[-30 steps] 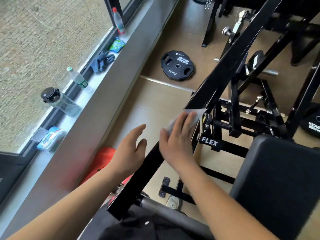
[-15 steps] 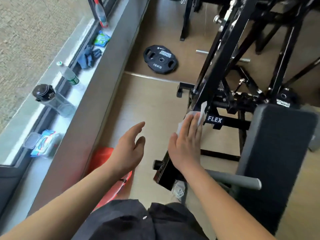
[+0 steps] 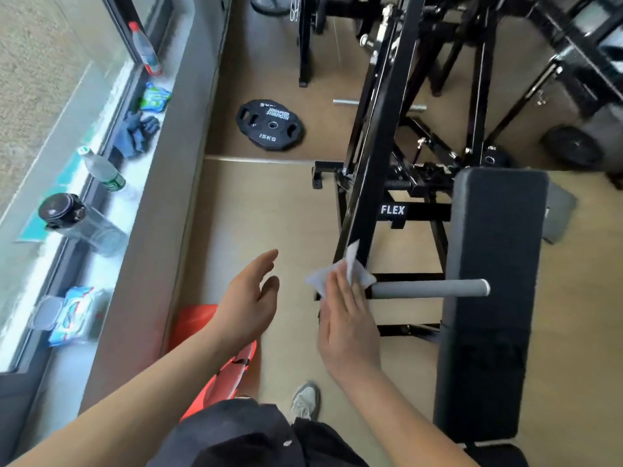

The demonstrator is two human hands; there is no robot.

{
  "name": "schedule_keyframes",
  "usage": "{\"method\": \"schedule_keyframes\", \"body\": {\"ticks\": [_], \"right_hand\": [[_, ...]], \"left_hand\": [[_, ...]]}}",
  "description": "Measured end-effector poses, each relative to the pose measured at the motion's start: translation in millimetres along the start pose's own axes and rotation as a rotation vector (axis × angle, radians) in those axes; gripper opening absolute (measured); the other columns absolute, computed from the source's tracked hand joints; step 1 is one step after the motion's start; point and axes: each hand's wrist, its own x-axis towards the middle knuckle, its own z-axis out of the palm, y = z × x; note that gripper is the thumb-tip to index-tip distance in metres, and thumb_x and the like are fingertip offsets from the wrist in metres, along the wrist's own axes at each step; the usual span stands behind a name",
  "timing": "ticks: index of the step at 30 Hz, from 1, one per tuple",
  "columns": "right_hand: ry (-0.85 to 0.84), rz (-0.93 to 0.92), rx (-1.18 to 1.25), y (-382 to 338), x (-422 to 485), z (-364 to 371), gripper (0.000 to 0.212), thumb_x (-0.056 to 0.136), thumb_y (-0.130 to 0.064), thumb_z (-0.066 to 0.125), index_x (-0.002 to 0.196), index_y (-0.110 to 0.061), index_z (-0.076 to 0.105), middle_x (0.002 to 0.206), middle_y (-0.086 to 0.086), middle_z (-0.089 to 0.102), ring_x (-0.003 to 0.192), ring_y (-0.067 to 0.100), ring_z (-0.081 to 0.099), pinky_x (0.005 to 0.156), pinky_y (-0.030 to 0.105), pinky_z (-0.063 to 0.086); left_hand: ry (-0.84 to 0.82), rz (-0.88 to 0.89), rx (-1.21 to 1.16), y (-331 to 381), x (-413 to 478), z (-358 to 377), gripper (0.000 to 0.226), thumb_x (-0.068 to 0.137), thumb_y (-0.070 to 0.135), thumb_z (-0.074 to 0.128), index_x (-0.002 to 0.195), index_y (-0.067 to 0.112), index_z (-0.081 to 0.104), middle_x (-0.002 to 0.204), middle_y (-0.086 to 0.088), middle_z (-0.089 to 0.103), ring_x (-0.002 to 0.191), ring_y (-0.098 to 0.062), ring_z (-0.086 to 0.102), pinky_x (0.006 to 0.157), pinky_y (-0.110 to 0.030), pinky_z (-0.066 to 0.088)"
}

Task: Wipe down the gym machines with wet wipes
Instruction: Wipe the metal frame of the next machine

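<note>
Right hand (image 3: 347, 318) flat, fingers straight, pressing wipe (image 3: 320, 278) on near end of black bar (image 3: 374, 163), just left of grey handle (image 3: 428, 288). Left hand (image 3: 249, 298) loose, empty. Early days imo: handle, pad (image 3: 495, 264) probably still to do.

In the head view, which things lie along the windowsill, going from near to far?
wet wipes pack → black-lidded bottle → green-labelled bottle → blue gloves → green packet → red-capped bottle
</note>
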Motion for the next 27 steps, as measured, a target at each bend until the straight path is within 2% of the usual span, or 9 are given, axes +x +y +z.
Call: {"method": "schedule_keyframes", "body": {"ticks": [4, 7, 9, 11, 13, 17, 21, 24, 27], "right_hand": [[-0.032, -0.095, 0.147, -14.3, 3.4, -16.2, 0.054, 0.109, -0.035, 0.029, 0.143, -0.004, 0.057, 0.153, 0.01, 0.052, 0.149, 0.022, 0.041, 0.121, 0.04, 0.036], [-0.122, -0.054, 0.268, -29.2, 43.1, -44.7, 0.047, 0.11, -0.031, 0.035, 0.145, -0.006, 0.054, 0.156, 0.006, 0.05, 0.15, 0.016, 0.037, 0.123, 0.03, 0.028], [-0.17, -0.098, 0.318, -38.7, 70.5, -60.9, 0.042, 0.111, -0.028, 0.037, 0.145, -0.008, 0.053, 0.157, 0.002, 0.048, 0.148, 0.011, 0.034, 0.121, 0.031, 0.029], [-0.207, -0.152, 0.346, -48.3, 92.3, -68.4, 0.044, 0.112, -0.03, 0.035, 0.149, -0.011, 0.05, 0.161, -0.001, 0.042, 0.15, 0.007, 0.028, 0.124, 0.027, 0.023], [-0.221, -0.205, 0.372, -52.9, 108.1, -66.4, 0.046, 0.113, -0.031, 0.032, 0.151, -0.01, 0.047, 0.166, -0.001, 0.033, 0.153, 0.004, 0.02, 0.124, 0.017, 0.012], [-0.31, -0.169, 0.293, -48.4, 143.0, -50.6, 0.06, 0.109, -0.038, 0.027, 0.16, -0.007, 0.029, 0.172, 0.006, 0.015, 0.159, 0.012, 0.005, 0.13, 0.031, 0.003], [-0.422, -0.086, 0.194, -44.5, 191.5, -43.7, 0.062, 0.11, -0.03, 0.03, 0.164, -0.007, 0.01, 0.173, 0.009, -0.005, 0.159, 0.014, -0.008, 0.126, 0.025, -0.007], [-0.416, 0.029, 0.199, -41.7, 225.7, -41.6, 0.057, 0.111, -0.034, 0.028, 0.164, -0.016, 0.015, 0.174, 0.005, -0.004, 0.159, 0.019, 0.008, 0.124, 0.029, 0.012], [-0.379, 0.1, 0.156, -37.4, 249.3, -34.7, 0.05, 0.111, -0.035, 0.03, 0.159, -0.022, 0.024, 0.173, 0.009, 0.004, 0.153, 0.029, 0.027, 0.118, 0.037, 0.03]], "left_hand": [[0.002, 0.008, 0.032, 6.5, 1.5, 10.3, 0.046, 0.103, 0.01, 0.05, 0.148, 0.017, 0.051, 0.145, 0.004, 0.058, 0.134, -0.013, 0.054, 0.114, -0.032, 0.041], [0.009, 0.024, -0.046, 24.5, 6.4, 2.2, 0.033, 0.102, 0.014, 0.054, 0.132, 0.02, 0.065, 0.123, 0.011, 0.07, 0.116, -0.008, 0.063, 0.099, -0.022, 0.045], [-0.005, 0.022, -0.229, 37.3, 13.3, -7.2, 0.02, 0.105, 0.025, 0.055, 0.113, 0.027, 0.073, 0.107, 0.016, 0.074, 0.103, -0.002, 0.066, 0.093, -0.025, 0.048], [-0.029, -0.03, -0.453, 45.9, 25.6, -15.4, 0.021, 0.105, 0.032, 0.055, 0.101, 0.027, 0.075, 0.102, 0.009, 0.076, 0.1, -0.01, 0.069, 0.099, -0.038, 0.051], [-0.058, -0.079, -0.581, 47.0, 41.7, -21.2, 0.03, 0.101, 0.043, 0.058, 0.108, 0.019, 0.074, 0.109, -0.008, 0.076, 0.108, -0.025, 0.071, 0.104, -0.052, 0.052], [-0.137, -0.141, -0.751, 47.8, 83.3, -26.6, 0.049, 0.101, 0.047, 0.059, 0.115, 0.001, 0.07, 0.108, -0.019, 0.072, 0.102, -0.029, 0.07, 0.096, -0.046, 0.055], [-0.072, -0.194, -0.703, 47.7, 146.9, -23.1, 0.035, 0.099, 0.027, 0.067, 0.108, -0.006, 0.067, 0.089, -0.013, 0.064, 0.085, -0.025, 0.06, 0.076, -0.038, 0.053], [-0.006, -0.22, -0.585, 52.2, 195.0, -27.0, 0.023, 0.103, 0.021, 0.06, 0.097, 0.003, 0.073, 0.081, -0.014, 0.069, 0.077, -0.025, 0.064, 0.075, -0.042, 0.058], [-0.034, -0.163, -0.375, 57.2, 231.5, -35.4, 0.019, 0.101, 0.024, 0.063, 0.093, 0.01, 0.075, 0.085, -0.017, 0.075, 0.073, -0.023, 0.07, 0.08, -0.046, 0.061]]}}
